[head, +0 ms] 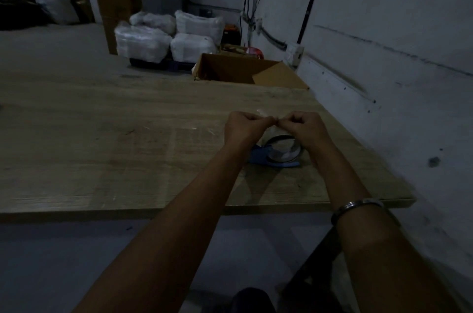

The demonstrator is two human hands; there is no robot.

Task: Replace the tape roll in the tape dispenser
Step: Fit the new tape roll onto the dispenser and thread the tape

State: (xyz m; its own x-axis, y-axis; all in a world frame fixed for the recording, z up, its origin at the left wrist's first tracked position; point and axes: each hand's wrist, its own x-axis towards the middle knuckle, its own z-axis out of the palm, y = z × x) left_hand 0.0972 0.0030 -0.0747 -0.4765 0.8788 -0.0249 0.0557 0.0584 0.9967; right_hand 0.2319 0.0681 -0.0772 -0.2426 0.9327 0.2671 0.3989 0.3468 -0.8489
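A blue tape dispenser lies on the wooden table, partly hidden under my wrists. A clear tape roll with a dark rim sits in it. My left hand and my right hand are held just above the dispenser, fingertips pinched together on a thin clear strip of tape stretched between them. The strip is faint and its run down to the roll is hard to make out.
An open cardboard box stands beyond the table's far edge. Several white wrapped bundles lie on the floor behind it. A wall runs close along the table's right side. A bracelet is on my right wrist.
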